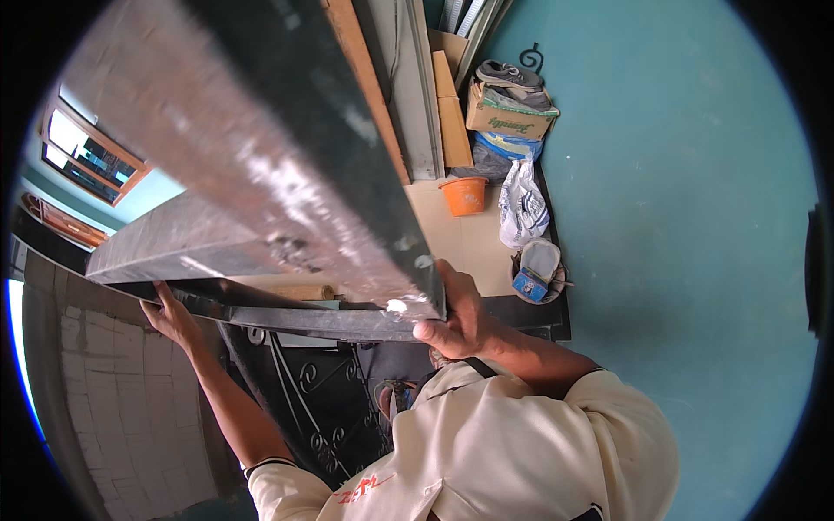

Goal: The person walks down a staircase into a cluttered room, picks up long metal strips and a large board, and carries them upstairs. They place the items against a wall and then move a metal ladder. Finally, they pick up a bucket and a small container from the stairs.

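Note:
A large frame of dark metal bars (300, 323) with scuffed, whitish patches fills the upper left, very close to me. One thick bar rises from its right corner toward the top edge, partly blurred. At that corner my right hand (458, 314) is closed on the frame, the thumb on the near side and the fingers behind the bar. Further left, my left hand (172, 317) holds the lower bar from below, with fingers reaching up over its edge. Parts of the fingers of both hands are hidden by the metal.
Along the teal wall (678, 217) at right stand a cardboard box (504, 117) with shoes (511, 76) on top, an orange bucket (463, 197), a white sack (523, 208) and a container with a blue packet (530, 286). Black scrolled ironwork (326, 408) lies below the frame; a block wall (130, 408) is at left.

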Demonstrator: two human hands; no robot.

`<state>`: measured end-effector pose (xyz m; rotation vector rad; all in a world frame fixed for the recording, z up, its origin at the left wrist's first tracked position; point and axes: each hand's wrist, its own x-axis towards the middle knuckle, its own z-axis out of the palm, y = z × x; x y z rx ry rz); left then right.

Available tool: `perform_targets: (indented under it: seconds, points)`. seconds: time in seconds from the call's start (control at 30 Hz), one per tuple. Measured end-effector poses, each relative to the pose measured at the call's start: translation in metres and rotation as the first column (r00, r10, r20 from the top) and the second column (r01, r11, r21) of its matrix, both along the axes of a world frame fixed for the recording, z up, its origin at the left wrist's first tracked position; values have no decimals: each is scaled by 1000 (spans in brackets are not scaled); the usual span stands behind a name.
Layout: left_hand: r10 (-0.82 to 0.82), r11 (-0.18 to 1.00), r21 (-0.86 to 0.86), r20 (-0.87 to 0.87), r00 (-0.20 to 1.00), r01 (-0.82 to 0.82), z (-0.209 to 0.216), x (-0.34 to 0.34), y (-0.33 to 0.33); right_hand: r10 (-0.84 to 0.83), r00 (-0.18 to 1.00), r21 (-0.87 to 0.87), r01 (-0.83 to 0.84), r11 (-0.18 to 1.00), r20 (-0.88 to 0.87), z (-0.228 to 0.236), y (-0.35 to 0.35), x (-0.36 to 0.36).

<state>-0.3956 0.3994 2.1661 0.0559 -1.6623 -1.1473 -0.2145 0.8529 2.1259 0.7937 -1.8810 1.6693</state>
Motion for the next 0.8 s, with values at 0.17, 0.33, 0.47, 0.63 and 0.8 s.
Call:
perform_targets:
  seconds: [0.17, 0.33, 0.47, 0.63, 0.8]
  points:
    - [-377, 924, 21, -133, 917, 383, 18, 28, -17, 17, 999, -248, -9, 969, 32, -17, 5, 9]
    - [-249, 967, 30, -90, 964, 253, 47, 53, 22, 27, 999, -367, -16, 930, 25, 22, 28, 19]
    - [-302, 949, 60, -111, 947, 310, 127, 66, 69, -29, 999, -326, 19, 945, -24, 98, 67, 33]
    - [-298, 954, -12, -156, 942, 300, 241, 78, 71, -58, 996, -260, 38, 965, -69, 231, 85, 30]
    - [-343, 933, -188, -203, 917, 307, 328, 36, 66, -224, 938, -277, 148, 949, -265, 312, 85, 23]
